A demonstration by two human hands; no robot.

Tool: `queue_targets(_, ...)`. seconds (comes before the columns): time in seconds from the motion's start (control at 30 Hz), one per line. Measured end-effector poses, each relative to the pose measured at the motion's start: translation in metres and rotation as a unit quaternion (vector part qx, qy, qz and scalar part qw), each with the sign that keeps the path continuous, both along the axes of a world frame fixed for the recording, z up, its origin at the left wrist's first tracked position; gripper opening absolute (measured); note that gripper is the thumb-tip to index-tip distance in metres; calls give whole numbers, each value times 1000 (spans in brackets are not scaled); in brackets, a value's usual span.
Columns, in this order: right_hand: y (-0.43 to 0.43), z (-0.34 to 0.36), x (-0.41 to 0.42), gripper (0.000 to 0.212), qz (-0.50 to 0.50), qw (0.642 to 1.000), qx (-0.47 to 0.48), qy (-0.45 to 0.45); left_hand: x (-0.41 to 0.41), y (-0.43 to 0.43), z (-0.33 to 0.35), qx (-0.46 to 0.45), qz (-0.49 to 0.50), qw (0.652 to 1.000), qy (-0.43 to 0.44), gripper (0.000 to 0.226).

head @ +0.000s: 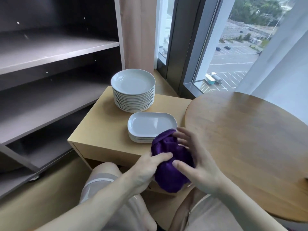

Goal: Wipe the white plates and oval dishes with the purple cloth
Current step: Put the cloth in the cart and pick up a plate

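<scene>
A bunched purple cloth [170,162] hangs between both hands above the near right corner of a low wooden cabinet [103,130]. My left hand [146,169] grips its left side, thumb on top. My right hand [198,165] holds its right side, thumb across the cloth and fingers spread behind it. A short stack of white oval dishes [150,125] lies just beyond the cloth, whose top edge overlaps the stack's near right corner. A tall stack of round white plates [133,84] stands behind the oval dishes.
A round wooden table [250,139] stands to the right, its edge close to the oval dishes. Grey shelving [50,52] fills the left. A window [230,47] and curtain lie beyond. My knees show below the hands.
</scene>
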State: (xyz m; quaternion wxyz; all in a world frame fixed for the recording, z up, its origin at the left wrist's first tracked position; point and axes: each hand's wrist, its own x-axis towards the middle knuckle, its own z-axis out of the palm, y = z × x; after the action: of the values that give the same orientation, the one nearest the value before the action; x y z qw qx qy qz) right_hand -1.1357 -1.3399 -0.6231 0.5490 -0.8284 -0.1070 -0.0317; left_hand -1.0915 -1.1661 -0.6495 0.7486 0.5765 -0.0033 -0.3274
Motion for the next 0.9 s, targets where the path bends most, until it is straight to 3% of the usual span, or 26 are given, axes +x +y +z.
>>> queue_targets(0.07, -6, -2, 4, 69, -61, 997, 37, -27, 8, 4, 2, -28, 34, 999, 0, 32)
queue_targets(0.2, -21, -8, 15, 54, -108, 993, -33, 22, 23, 14, 10, -98, 48, 994, 9, 51)
queue_targets(0.3, -25, -12, 20, 28, -100, 993, 22, 63, 24, 19, 10, -110, 42, 993, 4, 51)
queue_targets(0.37, -27, -11, 22, 22, -120, 990, 58, 48, 25, 20, 10, -98, 48, 994, -8, 51)
queue_targets(0.6, -41, 5, 26, 39, -96, 979, 177, 41, 35, 22, 9, -88, 59, 994, 19, 42)
queue_targets(0.77, -47, 6, 28, 12, -87, 974, 206, 26, 40, 24, 11, -59, 49, 997, 12, 30)
queue_targets(0.9, -51, 1, 30, 34, -111, 978, 177, 17, 43, 26, 9, -5, 81, 997, -21, 25)
